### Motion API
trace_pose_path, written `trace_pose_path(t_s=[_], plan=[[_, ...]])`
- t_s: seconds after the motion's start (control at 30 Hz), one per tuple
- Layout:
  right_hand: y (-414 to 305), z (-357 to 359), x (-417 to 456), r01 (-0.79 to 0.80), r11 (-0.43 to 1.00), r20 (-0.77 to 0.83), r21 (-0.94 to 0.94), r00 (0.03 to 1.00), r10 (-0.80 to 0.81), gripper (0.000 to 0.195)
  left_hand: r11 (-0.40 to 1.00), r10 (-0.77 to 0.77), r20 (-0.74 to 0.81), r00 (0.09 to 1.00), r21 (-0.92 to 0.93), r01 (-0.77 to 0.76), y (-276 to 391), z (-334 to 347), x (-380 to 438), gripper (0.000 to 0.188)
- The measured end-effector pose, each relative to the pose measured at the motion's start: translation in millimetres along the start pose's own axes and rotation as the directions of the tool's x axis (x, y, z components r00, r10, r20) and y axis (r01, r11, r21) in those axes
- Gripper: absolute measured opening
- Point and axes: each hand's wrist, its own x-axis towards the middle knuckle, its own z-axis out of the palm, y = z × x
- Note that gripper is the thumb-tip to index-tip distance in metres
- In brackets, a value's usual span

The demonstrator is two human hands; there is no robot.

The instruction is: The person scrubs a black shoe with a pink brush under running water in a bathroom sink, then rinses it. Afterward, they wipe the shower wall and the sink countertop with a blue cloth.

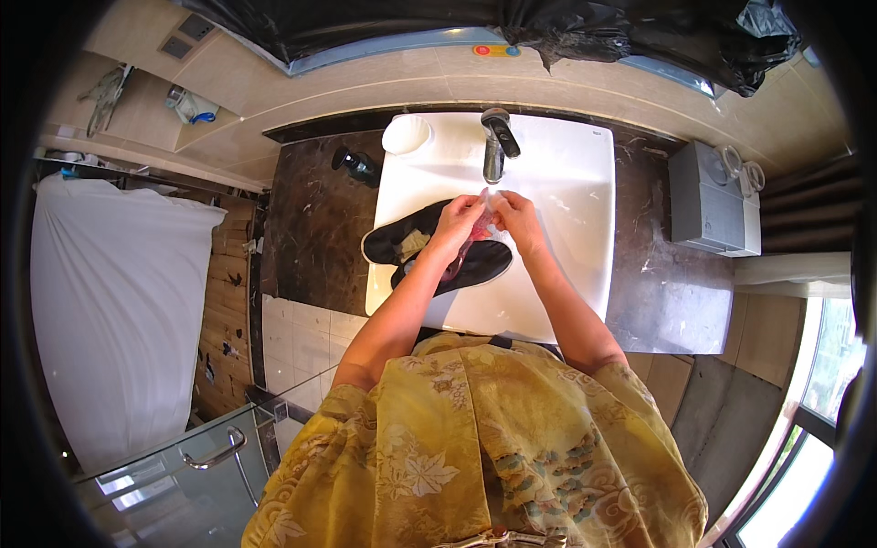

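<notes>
In the head view my left hand (458, 222) and my right hand (515, 216) are close together over the white washbasin (575, 274), just below the black and chrome faucet (495, 147). Between their fingertips they pinch a thin, see-through piece with pink and red on it (482, 222), which looks like a plastic bag or wrapper and hangs down toward my left wrist. Under my left forearm a pair of black shoes or slippers with pale edges (490, 264) lies in the basin. Something beige (414, 243) shows in the left one. Whether water runs is unclear.
A white round container (407, 135) stands on the basin's back left corner. Beside the basin, a dark pump bottle (356, 164) is on the dark stone counter (315, 226). Grey boxes (706, 198) stand at the right. A glass door with a metal handle (216, 452) is at lower left.
</notes>
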Motion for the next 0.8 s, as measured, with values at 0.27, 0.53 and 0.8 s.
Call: trace_pose_path(t_s=[0.27,0.53,0.8], plan=[[-2,10,6,0.035,0.996,-0.017,0.086,0.999,-0.034,0.044,0.980,-0.128,0.185,0.974,-0.126,0.153,-2,-14,-4,0.030],[35,14,-2,0.023,1.000,0.002,-0.016,1.000,-0.023,0.063,0.957,-0.114,0.275,0.955,-0.227,0.180,-21,-3,-14,0.042],[19,-4,-17,-0.036,0.951,-0.101,0.306,0.992,0.070,0.041,0.896,0.214,0.177,0.961,0.355,-0.265,-33,-9,-11,0.046]])
